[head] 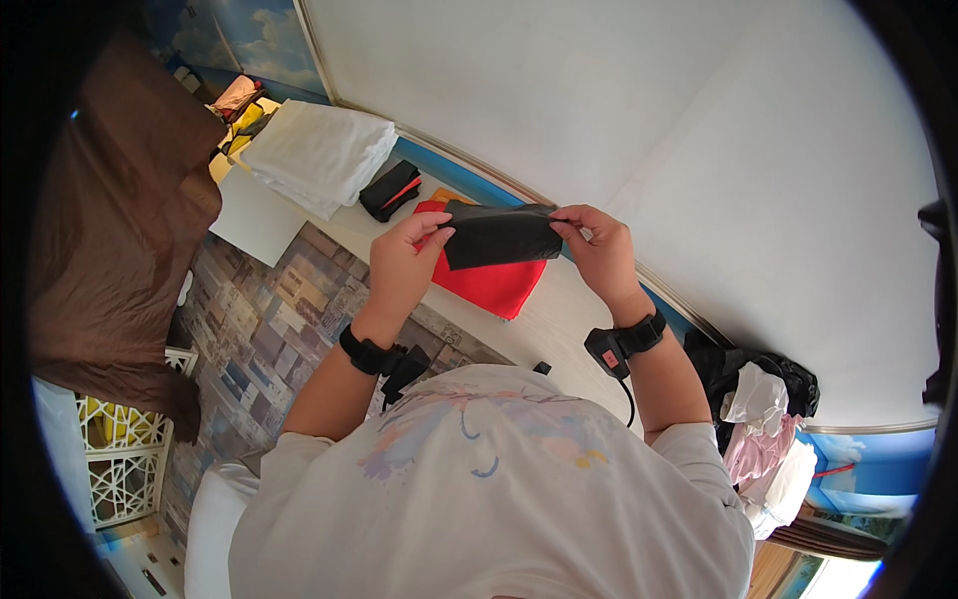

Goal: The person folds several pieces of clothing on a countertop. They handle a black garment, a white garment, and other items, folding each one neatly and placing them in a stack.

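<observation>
A black piece of fabric point(503, 241), folded along its top edge, hangs between my two hands. My left hand point(410, 258) pinches its left upper corner between thumb and fingers, and my right hand point(595, 247) pinches the right one. Below and partly behind it lies a red folded cloth point(498, 288) on the pale tabletop point(557, 329). A bit of orange cloth point(447, 196) peeks out behind the red one. To the left rests a small black folded cloth point(389, 191) with a red strip.
A stack of white folded fabric point(322, 146) sits at the table's far left, near yellow and pink items point(243, 112). Brown fabric point(127, 217) hangs at the left. Clothes point(763, 442) are heaped at the right by the white wall panel point(748, 187).
</observation>
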### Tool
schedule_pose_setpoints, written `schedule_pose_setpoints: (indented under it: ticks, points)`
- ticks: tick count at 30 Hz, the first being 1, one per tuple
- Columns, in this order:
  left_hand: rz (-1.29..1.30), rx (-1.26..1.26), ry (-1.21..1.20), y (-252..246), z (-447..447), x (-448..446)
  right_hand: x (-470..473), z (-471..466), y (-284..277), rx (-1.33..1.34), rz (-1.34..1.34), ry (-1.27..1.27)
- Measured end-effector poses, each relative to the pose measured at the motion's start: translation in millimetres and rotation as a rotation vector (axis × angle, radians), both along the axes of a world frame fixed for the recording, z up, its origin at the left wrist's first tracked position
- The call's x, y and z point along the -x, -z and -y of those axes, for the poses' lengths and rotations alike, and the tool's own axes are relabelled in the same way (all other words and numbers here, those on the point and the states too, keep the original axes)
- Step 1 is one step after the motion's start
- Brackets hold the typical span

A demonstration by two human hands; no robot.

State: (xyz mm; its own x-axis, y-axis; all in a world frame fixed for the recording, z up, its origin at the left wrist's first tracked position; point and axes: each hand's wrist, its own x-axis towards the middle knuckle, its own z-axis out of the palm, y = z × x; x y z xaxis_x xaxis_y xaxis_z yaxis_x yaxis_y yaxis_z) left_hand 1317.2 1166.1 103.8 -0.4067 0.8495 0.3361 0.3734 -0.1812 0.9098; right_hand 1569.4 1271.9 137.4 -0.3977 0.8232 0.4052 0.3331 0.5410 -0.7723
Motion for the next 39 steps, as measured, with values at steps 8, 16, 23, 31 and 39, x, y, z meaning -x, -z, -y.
schedule_pose_setpoints:
  ticks: [8,16,23,31,39]
  points:
    - [-0.309,-0.274,-0.072,-8,-2,7,11,-10,1,-0.25,-0.103,-0.138]
    - [0.066,-0.15,-0.065,4,-12,-1,42,-7,6,0.239,-0.197,-0.073]
    - [0.132,-0.073,-0.227,21,-5,22,75,-5,10,0.526,-0.184,-0.133]
    - [0.057,0.119,-0.362,47,27,76,132,9,35,0.722,-0.076,-0.345]
    - [0.565,0.173,0.002,87,57,144,202,7,84,0.688,0.061,-0.277]
